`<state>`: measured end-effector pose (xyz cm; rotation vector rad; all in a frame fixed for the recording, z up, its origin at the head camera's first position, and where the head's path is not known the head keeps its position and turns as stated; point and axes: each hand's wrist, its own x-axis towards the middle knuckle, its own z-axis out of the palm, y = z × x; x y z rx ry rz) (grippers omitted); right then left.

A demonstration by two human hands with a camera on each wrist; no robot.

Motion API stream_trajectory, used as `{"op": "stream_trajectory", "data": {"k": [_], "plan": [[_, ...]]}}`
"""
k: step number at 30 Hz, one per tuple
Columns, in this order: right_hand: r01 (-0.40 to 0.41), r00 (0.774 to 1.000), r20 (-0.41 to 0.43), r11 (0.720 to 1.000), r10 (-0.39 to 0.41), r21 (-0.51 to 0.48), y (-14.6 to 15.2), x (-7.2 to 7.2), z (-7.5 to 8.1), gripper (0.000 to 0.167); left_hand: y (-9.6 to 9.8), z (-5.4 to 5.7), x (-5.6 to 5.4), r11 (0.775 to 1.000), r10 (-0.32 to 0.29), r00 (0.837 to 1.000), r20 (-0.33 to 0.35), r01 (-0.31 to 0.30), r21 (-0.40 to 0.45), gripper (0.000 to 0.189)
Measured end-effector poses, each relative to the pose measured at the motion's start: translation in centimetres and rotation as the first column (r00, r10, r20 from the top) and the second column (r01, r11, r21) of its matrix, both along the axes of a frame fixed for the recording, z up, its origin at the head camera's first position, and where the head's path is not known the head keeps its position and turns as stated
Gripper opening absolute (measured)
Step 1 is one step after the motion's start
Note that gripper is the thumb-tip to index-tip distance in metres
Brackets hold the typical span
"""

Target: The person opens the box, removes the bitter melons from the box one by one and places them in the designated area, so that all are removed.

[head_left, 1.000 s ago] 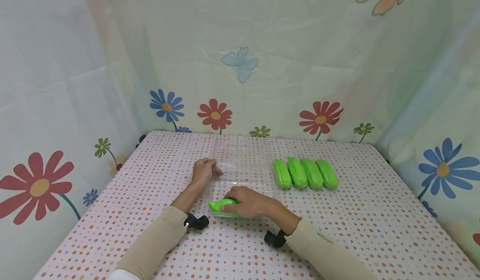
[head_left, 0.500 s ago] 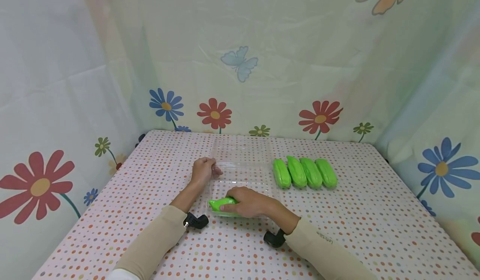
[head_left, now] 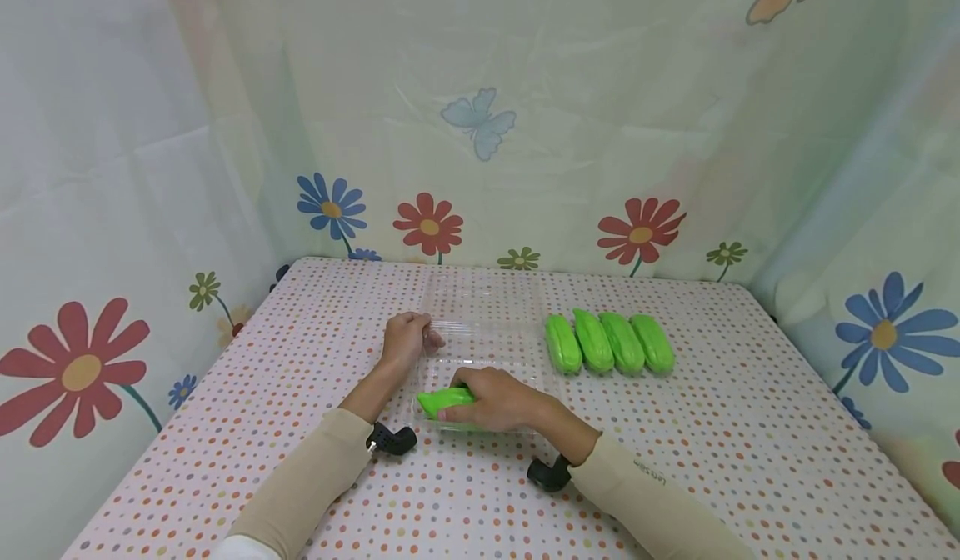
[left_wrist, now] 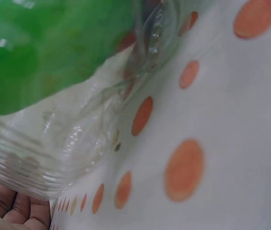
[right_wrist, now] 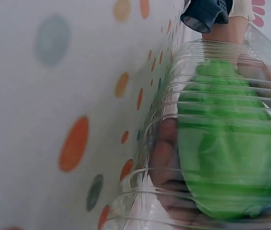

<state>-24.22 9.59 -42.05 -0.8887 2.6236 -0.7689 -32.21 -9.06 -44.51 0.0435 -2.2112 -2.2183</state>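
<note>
A clear plastic clamshell box (head_left: 487,363) lies on the table with its lid (head_left: 480,297) folded back, away from me. My left hand (head_left: 405,339) pinches its left edge near the hinge. Inside the near half, my right hand (head_left: 491,397) grips a glossy green elongated vegetable (head_left: 442,402), thumb on the near side and fingers over the far side. Its pointed end sticks out to the left; the palm hides the other end. Through the ribbed wall, the right wrist view shows the same green vegetable (right_wrist: 229,143) with fingers (right_wrist: 164,158) beside it.
Several more green vegetables (head_left: 611,343) lie side by side in a row to the right of the box. The table has a dotted cloth (head_left: 480,502). A flower-printed curtain (head_left: 525,168) closes off the back and both sides.
The right hand and its green vegetable have shifted slightly up and away within the box. The left hand keeps its place at the box edge, and the row of vegetables is unchanged.
</note>
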Motion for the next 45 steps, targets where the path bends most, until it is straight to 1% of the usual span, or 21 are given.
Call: {"op": "stream_trajectory", "data": {"k": [10, 16, 22, 26, 28, 32, 35, 41, 45], "plan": [[0.019, 1.0, 0.024, 1.0, -0.018, -0.014, 0.1, -0.13, 0.51, 0.046, 0.08, 0.32, -0.21, 1.0, 0.007, 1.0, -0.009, -0.007, 0.008, 0.027], [0.014, 1.0, -0.018, 1.0, -0.015, -0.024, 0.11, -0.09, 0.75, 0.045, 0.12, 0.37, -0.55, 1.0, 0.007, 1.0, -0.012, -0.007, 0.025, 0.028], [-0.044, 0.998, -0.052, 0.998, 0.042, -0.053, 0.12, -0.2, 0.64, 0.042, 0.19, 0.36, -0.65, 1.0, 0.013, 1.0, -0.027, -0.013, -0.004, 0.029], [-0.07, 0.995, -0.076, 0.996, 0.065, -0.062, 0.06, -0.18, 0.63, 0.039, 0.16, 0.35, -0.6, 1.0, 0.013, 1.0, -0.029, -0.013, -0.005, 0.028], [-0.07, 0.995, -0.082, 0.995, 0.065, -0.067, 0.0, -0.13, 0.64, 0.037, 0.12, 0.34, -0.56, 1.0, 0.013, 1.0, -0.026, -0.013, -0.003, 0.027], [-0.057, 0.993, -0.111, 0.994, 0.047, -0.09, -0.08, -0.01, 0.68, 0.027, 0.05, 0.3, -0.5, 1.0, 0.011, 1.0, -0.019, -0.011, -0.007, 0.025], [-0.056, 0.989, -0.144, 0.993, 0.04, -0.109, -0.1, 0.1, 0.77, 0.022, 0.02, 0.25, -0.43, 1.0, 0.009, 1.0, -0.011, -0.01, -0.008, 0.025], [-0.063, 0.982, -0.185, 0.99, 0.039, -0.127, -0.08, 0.17, 0.68, 0.02, -0.06, 0.14, -0.09, 1.0, 0.003, 1.0, -0.005, -0.003, 0.004, 0.026], [-0.046, 0.983, -0.183, 0.991, 0.022, -0.126, -0.02, 0.3, 0.66, 0.024, -0.14, -0.05, 0.04, 1.0, -0.005, 1.0, 0.001, 0.005, 0.01, 0.027]]}}
